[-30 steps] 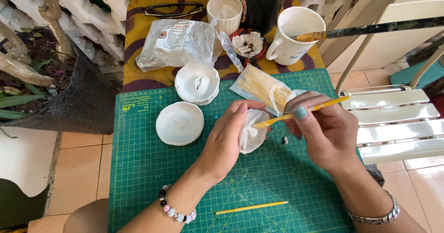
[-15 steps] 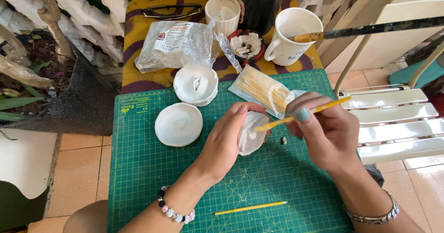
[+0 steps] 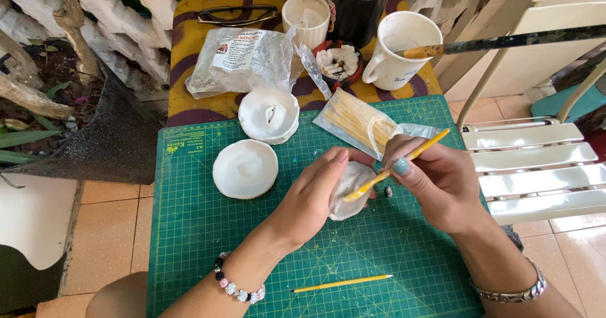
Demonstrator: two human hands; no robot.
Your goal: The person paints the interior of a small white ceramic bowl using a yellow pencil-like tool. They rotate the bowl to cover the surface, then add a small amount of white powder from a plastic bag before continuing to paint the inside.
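My left hand (image 3: pixel 319 195) cups a small white clay piece (image 3: pixel 351 186) over the green cutting mat (image 3: pixel 202 248). In my right hand (image 3: pixel 435 179) I grip a thin yellow tool stick (image 3: pixel 424 147), and its tip rests against the white piece. A second yellow stick (image 3: pixel 344 284) lies on the mat nearer to me. Left of my hands stand a round white disc (image 3: pixel 245 168) and a white bowl-shaped piece (image 3: pixel 269 114).
A clear packet of wooden sticks (image 3: pixel 356 121) lies at the mat's far edge. Behind it are a plastic bag (image 3: pixel 237 59), glasses (image 3: pixel 235 15), a white cup (image 3: pixel 306 16), a white mug (image 3: pixel 403 48), and a small dish (image 3: pixel 339 62). A white slatted chair (image 3: pixel 536 160) stands at the right.
My hands have stayed almost in place. The yellow stick's tip has shifted slightly along the white piece in my left hand.
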